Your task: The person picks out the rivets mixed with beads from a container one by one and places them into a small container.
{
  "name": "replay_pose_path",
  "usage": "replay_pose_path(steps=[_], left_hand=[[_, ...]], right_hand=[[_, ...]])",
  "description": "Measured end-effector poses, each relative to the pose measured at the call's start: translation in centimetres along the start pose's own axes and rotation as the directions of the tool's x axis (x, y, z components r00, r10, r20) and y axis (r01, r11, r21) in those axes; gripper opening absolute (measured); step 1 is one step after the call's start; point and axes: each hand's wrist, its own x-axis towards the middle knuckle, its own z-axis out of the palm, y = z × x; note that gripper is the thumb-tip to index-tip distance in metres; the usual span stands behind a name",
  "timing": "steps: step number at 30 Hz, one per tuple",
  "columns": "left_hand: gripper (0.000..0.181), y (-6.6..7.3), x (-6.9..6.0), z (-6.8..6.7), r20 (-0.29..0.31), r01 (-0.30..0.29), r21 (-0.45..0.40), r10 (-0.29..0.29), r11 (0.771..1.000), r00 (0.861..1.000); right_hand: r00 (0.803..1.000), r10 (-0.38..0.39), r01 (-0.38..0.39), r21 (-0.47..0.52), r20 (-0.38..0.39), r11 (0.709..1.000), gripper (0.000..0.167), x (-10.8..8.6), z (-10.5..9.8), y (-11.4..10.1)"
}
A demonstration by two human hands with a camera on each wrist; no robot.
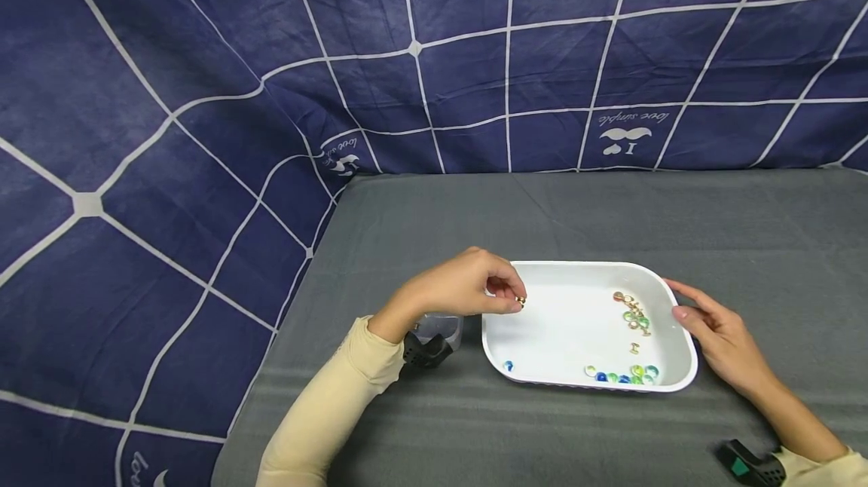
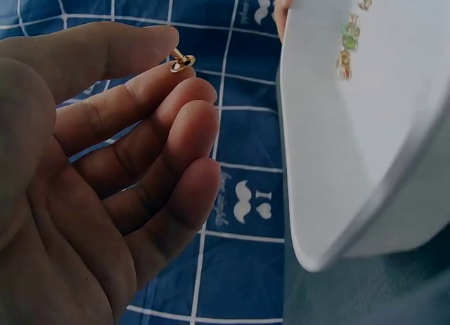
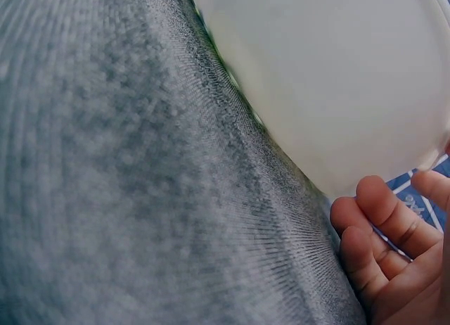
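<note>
My left hand (image 1: 468, 283) is over the left end of a white tray (image 1: 556, 321). Between thumb and index finger it pinches a small gold stud (image 2: 183, 62), which has a round flat head on a short post. The other fingers are loosely bent. At the tray's right end my right hand (image 1: 728, 344) holds the rim, its thumb on the edge and several fingers (image 3: 380, 198) bent by the outer wall. Inside the tray, several gold studs (image 1: 634, 347) lie mixed with glass marbles toward the right side. More coloured marbles (image 1: 624, 379) line the near wall.
Partly hidden under my left wrist, a clear plastic container (image 1: 439, 326) stands left of the tray. One blue marble (image 1: 508, 366) lies in the tray's near left corner. Grey cloth (image 1: 576, 215) covers the table, and a blue checked curtain (image 1: 461, 87) hangs behind and at left.
</note>
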Motion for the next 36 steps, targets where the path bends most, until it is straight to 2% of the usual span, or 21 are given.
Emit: replay_pose_path(steps=[6,15,23,36], left_hand=[[0.006,-0.7,-1.2,-0.4,-0.030,0.031,-0.017,-0.032,0.999,0.999],[0.007,-1.3,-2.5,-1.0,-0.065,0.033,-0.001,-0.033,0.999,0.997],[0.007,-2.2,-4.1,-1.2,-0.092,0.067,-0.016,-0.068,0.998,0.993],[0.008,-2.9,-5.4,-1.3,-0.113,0.112,-0.018,-0.114,0.993,0.987]], right_hand=[[1.000,0.004,-0.004,0.005,0.002,1.000,0.042,0.1,0.1,0.0],[1.000,0.013,-0.013,-0.001,0.005,1.000,0.043,0.1,0.1,-0.1],[1.000,0.024,-0.024,-0.002,0.003,1.000,0.043,0.1,0.0,0.0],[0.999,0.039,-0.039,-0.009,-0.003,0.999,0.044,0.0,-0.2,0.0]])
